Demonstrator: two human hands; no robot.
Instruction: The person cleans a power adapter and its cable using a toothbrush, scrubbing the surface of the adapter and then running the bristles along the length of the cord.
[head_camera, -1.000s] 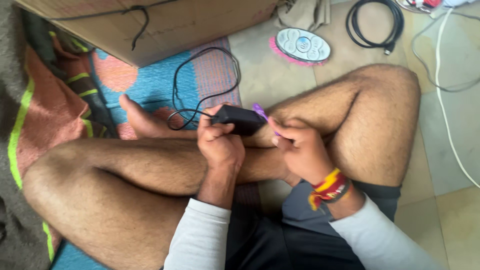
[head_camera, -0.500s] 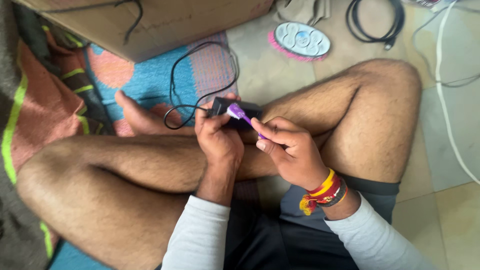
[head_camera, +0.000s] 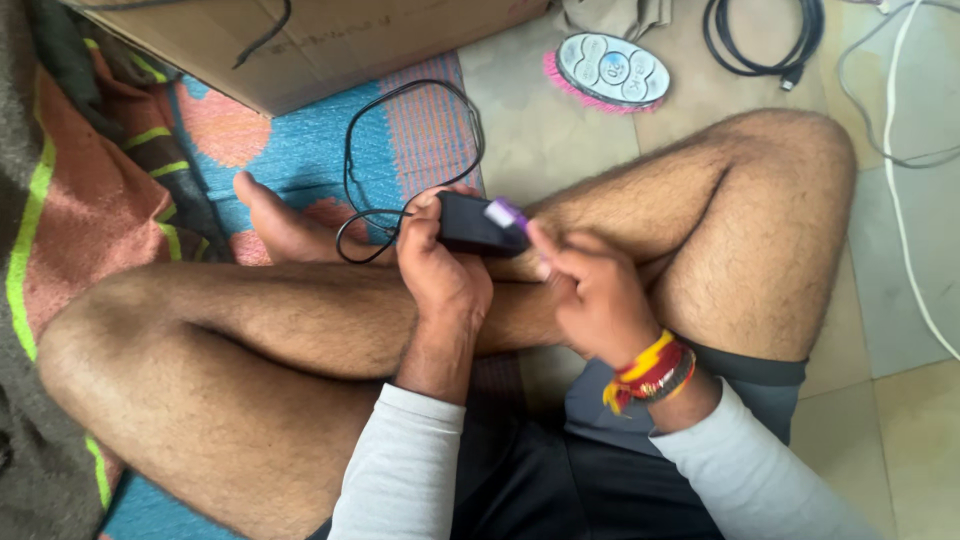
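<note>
— What is your left hand holding?
— Its grip wraps a black adapter above your crossed shins; fingers hide its left end.
— And your right hand?
— It pinches a purple brush; the handle is hidden, the head blurred.

the adapter sits between left hand and right hand, brush head on it.

White sleeves, dark shorts, red-yellow wristband

Head view — steeply downward, near, over lap
</note>
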